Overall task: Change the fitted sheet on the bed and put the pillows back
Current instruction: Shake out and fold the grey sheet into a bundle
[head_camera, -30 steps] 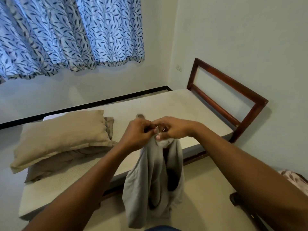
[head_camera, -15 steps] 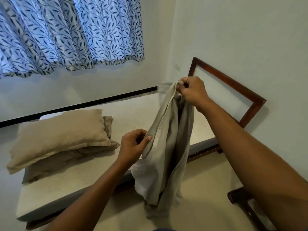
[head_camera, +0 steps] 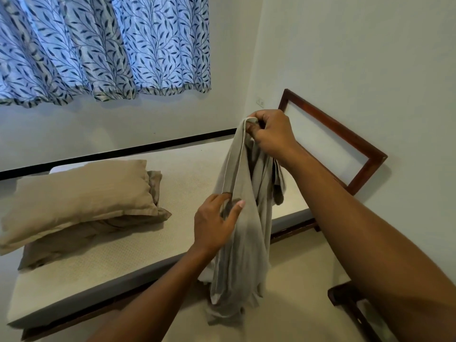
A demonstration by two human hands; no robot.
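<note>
Bare bed [head_camera: 177, 188] in front of you, two pillows [head_camera: 79, 193] stacked at its left end. The fitted sheet [head_camera: 244, 248] hangs bunched over the bed's near edge, trailing toward the floor. Your right grip [head_camera: 274, 137] is clenched on its top corner, up high. Your left grip [head_camera: 214, 225], lower down, looks to be pinching a fold midway.

Both arms are bare right up to the picture's edge. The left hand [head_camera: 214, 223] comes in from six o'clock, the right hand [head_camera: 274, 137] from four o'clock. The left thumbnail [head_camera: 240, 204] is short and plain.
</note>
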